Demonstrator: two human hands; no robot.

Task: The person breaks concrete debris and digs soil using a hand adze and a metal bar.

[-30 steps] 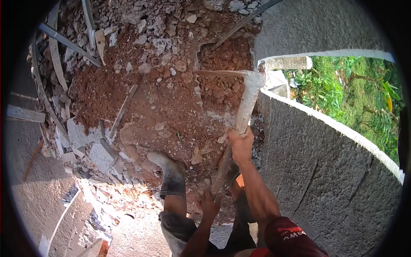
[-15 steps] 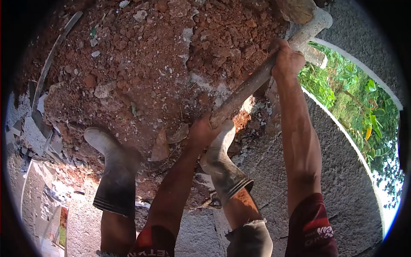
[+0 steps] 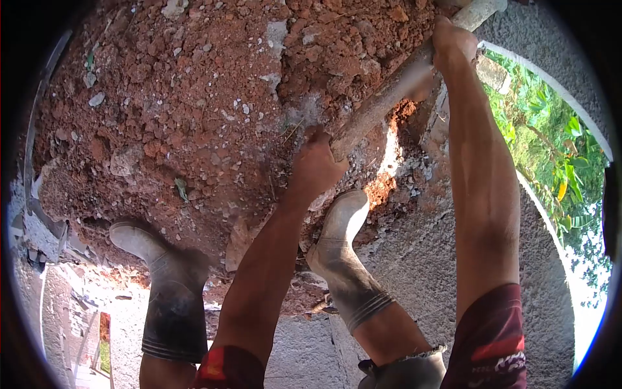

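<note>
A long, thick wooden tool handle [image 3: 376, 107] slants from the middle of the view up to the top right. My left hand [image 3: 317, 165] is wrapped round its lower end, above the reddish soil. Higher up, my right hand [image 3: 453, 45] is closed round the handle close to its far end. The tool's head is mostly cut off at the top edge, so its kind cannot be made out now. Loose red soil [image 3: 188, 110] with stones and pale rubble lies under and left of the handle.
My booted feet stand apart, the left boot [image 3: 159, 272] on the soil's edge and the right boot [image 3: 340, 240] below the handle. Rough grey walls [image 3: 408, 259] rise nearby. Green plants [image 3: 551, 142] show through a gap at right. A thin curved strip [image 3: 35, 123] lies at far left.
Both hands and the handle have moved upward in the view, my right hand also slightly rightward. The tool's head has mostly left the top edge. The camera view has shifted a little.
</note>
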